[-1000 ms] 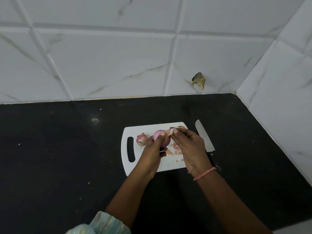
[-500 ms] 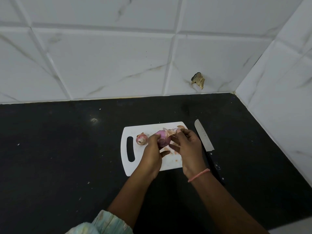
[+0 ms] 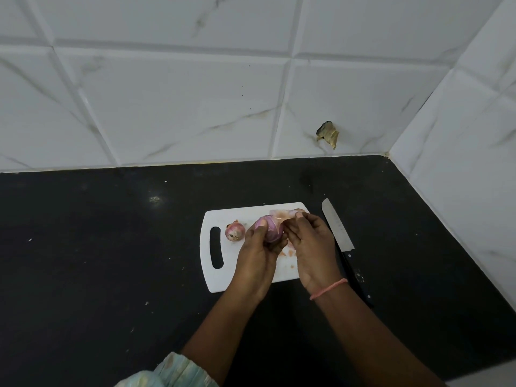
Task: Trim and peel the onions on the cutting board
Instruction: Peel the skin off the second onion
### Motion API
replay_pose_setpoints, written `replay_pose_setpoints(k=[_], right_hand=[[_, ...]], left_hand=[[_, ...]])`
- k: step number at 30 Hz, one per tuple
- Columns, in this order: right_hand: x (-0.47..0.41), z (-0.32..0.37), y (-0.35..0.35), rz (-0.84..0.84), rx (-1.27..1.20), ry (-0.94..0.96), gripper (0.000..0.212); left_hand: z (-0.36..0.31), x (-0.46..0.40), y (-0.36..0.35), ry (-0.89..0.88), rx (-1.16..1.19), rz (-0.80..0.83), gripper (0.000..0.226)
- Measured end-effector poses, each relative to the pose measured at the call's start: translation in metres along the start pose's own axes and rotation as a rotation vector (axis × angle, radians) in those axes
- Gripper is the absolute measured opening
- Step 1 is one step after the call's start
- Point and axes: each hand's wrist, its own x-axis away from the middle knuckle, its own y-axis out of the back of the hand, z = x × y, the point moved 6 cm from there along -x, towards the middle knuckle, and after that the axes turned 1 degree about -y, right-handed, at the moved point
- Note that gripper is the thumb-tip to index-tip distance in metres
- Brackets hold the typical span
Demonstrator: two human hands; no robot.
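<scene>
While my left hand point(image 3: 258, 251) grips the purple onion point(image 3: 269, 229) above the white cutting board point(image 3: 216, 277), my right hand point(image 3: 312, 247) pinches a strip of its papery skin point(image 3: 282, 213) — a second onion point(image 3: 235, 231) sits on the board, the knife point(image 3: 342, 244) just beside it.

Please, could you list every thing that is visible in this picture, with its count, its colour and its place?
cutting board: one, white, on the black counter, handle slot at its left.
held onion: one, purple, above the board, in the left hand.
skin strip: one, pale pink, partly pulled off the held onion.
second onion: one, pink, on the board beside the slot.
peel scraps: several, orange-pink, on the board under the hands.
knife: one, steel blade with black handle, on the counter right of the board.
counter: one, black.
wall tiles: white, behind and right.
left hand: grips the held onion.
right hand: pinches the skin strip; pink wristband.
</scene>
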Motion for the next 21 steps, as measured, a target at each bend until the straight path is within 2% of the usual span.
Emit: replay_pose_setpoints(k=[2, 5, 8, 12, 18, 21], right_hand=[[0.001, 0.003, -0.002, 0.041, 0.096, 0.027, 0.012], [0.008, 0.004, -0.007, 0.128, 0.301, 0.074, 0.021], [0.011, 0.009, -0.004, 0.085, 0.437, 0.223, 0.009], [0.009, 0.019, -0.003, 0.075, 0.585, 0.334, 0.008], [0.014, 0.023, -0.015, 0.161, 0.656, 0.411, 0.014], [0.012, 0.022, -0.016, 0.16, 0.68, 0.394, 0.004]], left_hand=[[-0.001, -0.001, 0.0, -0.037, -0.092, 0.014, 0.037], [-0.004, -0.001, -0.001, -0.088, -0.199, 0.042, 0.037], [-0.006, -0.004, 0.0, -0.103, -0.262, 0.053, 0.035], [-0.009, -0.002, -0.002, -0.135, -0.384, 0.081, 0.03], [-0.018, 0.006, -0.003, -0.269, -0.499, 0.046, 0.037], [-0.017, 0.006, -0.002, -0.288, -0.513, 0.044, 0.034]])
